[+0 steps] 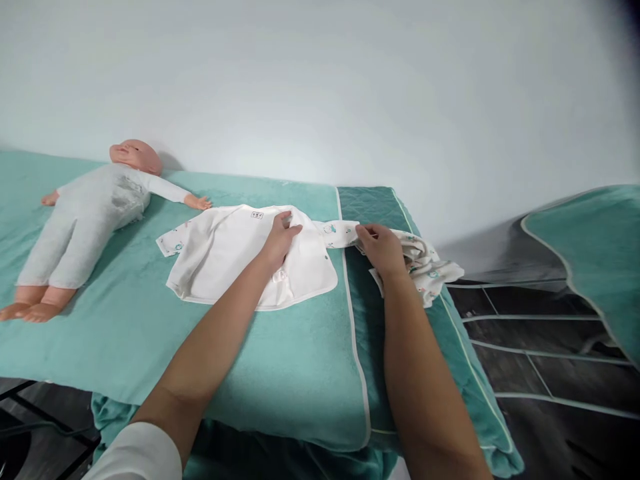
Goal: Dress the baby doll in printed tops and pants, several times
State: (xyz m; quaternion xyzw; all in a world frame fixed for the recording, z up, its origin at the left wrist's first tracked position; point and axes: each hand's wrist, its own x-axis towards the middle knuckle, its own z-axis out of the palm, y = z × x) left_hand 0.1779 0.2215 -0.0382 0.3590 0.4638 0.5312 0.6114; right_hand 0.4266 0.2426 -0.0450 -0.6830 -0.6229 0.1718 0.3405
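A white baby shirt (225, 250) lies spread on the green mat, its lining and neck label facing up. Its small-print sleeves stretch out to both sides. My left hand (281, 241) is on the shirt's right part below the neckline, fingers closed on the cloth; the fingertips are partly hidden. At the end of the right sleeve (334, 233), my right hand (383, 248) pinches the cuff between thumb and fingers. Beside and partly behind that hand lies a crumpled printed baby garment (433, 270).
A baby doll (100, 193) in a whitish body lies on its back at the left, one arm reaching toward the shirt. The green mat (295, 360) ends at the right beside a metal rack (535, 319). A white wall (320, 93) stands behind.
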